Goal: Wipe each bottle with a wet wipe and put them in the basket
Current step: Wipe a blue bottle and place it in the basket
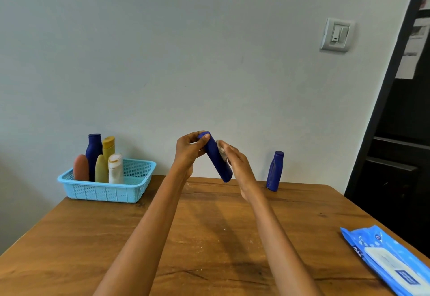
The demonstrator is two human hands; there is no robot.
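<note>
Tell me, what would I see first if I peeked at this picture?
Right in the middle, above the wooden table, the left hand holds a dark blue bottle tilted in the air by its top, while the right hand rubs a white wet wipe along its side. At the far left corner sits a light blue basket with five bottles standing in it. One more blue bottle stands alone at the far right.

A plain pale grey-white painted wall [186, 51] fills the view ahead, evenly lit. A white rectangular wall switch plate [336, 34] sits on it towards the right. Below runs a brown wooden table [209, 237], its grain and scuffs showing. At far right stands a dark doorway frame [384, 100], with dim shelving [400, 156] beyond.
</note>
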